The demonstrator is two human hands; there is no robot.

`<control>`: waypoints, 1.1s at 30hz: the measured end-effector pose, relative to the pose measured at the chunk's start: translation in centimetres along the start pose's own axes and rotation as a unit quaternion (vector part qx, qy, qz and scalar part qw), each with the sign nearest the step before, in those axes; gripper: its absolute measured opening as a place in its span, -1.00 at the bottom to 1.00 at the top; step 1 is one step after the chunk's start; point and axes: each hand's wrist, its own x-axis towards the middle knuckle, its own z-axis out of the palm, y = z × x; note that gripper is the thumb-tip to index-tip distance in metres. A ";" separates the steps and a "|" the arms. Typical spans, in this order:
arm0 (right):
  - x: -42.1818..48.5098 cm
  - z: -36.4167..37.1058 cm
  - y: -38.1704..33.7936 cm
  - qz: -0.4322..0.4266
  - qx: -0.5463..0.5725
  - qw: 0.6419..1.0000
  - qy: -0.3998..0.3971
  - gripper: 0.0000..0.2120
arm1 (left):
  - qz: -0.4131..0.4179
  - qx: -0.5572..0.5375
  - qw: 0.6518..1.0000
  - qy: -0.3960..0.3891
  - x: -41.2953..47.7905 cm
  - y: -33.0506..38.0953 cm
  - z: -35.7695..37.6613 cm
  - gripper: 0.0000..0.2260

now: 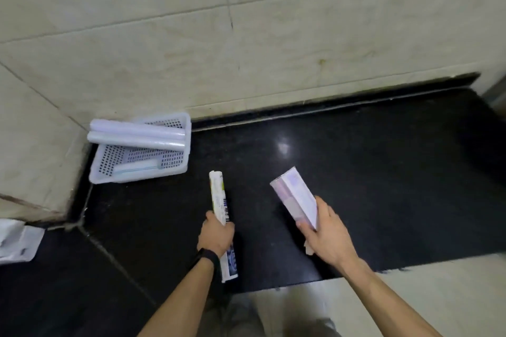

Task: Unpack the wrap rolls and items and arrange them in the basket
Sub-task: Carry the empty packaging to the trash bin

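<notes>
A white perforated basket sits in the counter's back left corner. Two white wrap rolls lie across its top, and a flat white item rests on its floor. My left hand grips a rolled printed paper wrapper around its middle, held upright over the counter. My right hand holds a long pale lilac box by its near end, with the far end tilted up to the left.
The black stone counter runs to the right under tiled walls. A torn white plastic package lies at the left edge. The counter's front edge and the pale floor are at lower right.
</notes>
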 end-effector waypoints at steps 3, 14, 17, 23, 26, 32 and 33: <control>-3.1 -6.2 5.1 0.044 0.122 0.990 0.059 -0.57 | 0.115 -0.033 0.991 -0.051 -3.3 8.6 4.3 -0.73; -17.4 -25.5 21.7 0.238 0.229 0.847 0.416 -0.60 | 0.448 -0.023 0.838 -0.311 -23.6 38.2 22.3 -0.73; -21.2 -28.5 24.5 0.276 0.239 0.799 0.478 -0.59 | 0.489 -0.008 0.793 -0.363 -28.8 42.1 26.8 -0.70; -28.3 -33.1 30.1 0.358 0.231 0.702 0.570 -0.60 | 0.542 0.038 0.716 -0.438 -37.8 47.5 37.2 -0.72; -31.6 -34.8 32.8 0.395 0.226 0.656 0.602 -0.68 | 0.554 0.063 0.675 -0.483 -42.4 49.1 42.2 -0.74; -37.3 -36.7 38.1 0.473 0.212 0.566 0.640 -0.61 | 0.568 0.136 0.585 -0.563 -51.7 52.0 51.0 -0.72; -38.1 -36.6 39.1 0.484 0.213 0.547 0.649 -0.59 | 0.572 0.143 0.571 -0.571 -53.1 52.2 52.5 -0.71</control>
